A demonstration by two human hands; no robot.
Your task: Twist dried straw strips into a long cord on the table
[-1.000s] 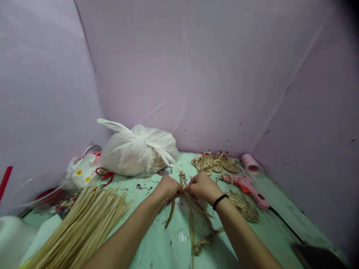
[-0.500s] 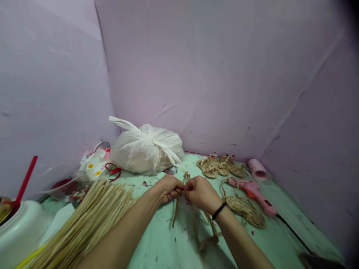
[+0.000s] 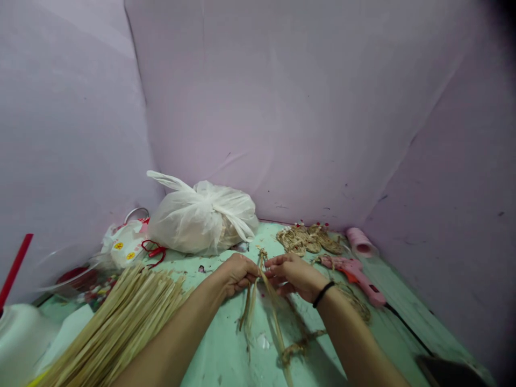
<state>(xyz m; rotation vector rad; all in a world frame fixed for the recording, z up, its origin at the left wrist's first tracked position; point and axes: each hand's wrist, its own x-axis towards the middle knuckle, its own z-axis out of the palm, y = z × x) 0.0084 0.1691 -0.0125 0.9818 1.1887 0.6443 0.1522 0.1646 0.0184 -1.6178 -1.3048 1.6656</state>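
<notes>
My left hand is closed in a pinch on straw strands near the middle of the table, and their loose ends hang below it. My right hand, a black band at its wrist, is just to the right with its fingers apart. A long pale straw strip runs from between the hands toward me. Behind the fingertips lies a small knotted straw end. A twisted straw cord lies under my right forearm, partly hidden by it.
A straw bundle lies at left, near a white container. A tied plastic bag sits at the back. To the right are coiled straw pieces, a pink glue gun with its cable, and a pink spool.
My right hand has come away from the left and spread its fingers. The pale strip now stretches down between the hands. The view has shifted slightly right.
</notes>
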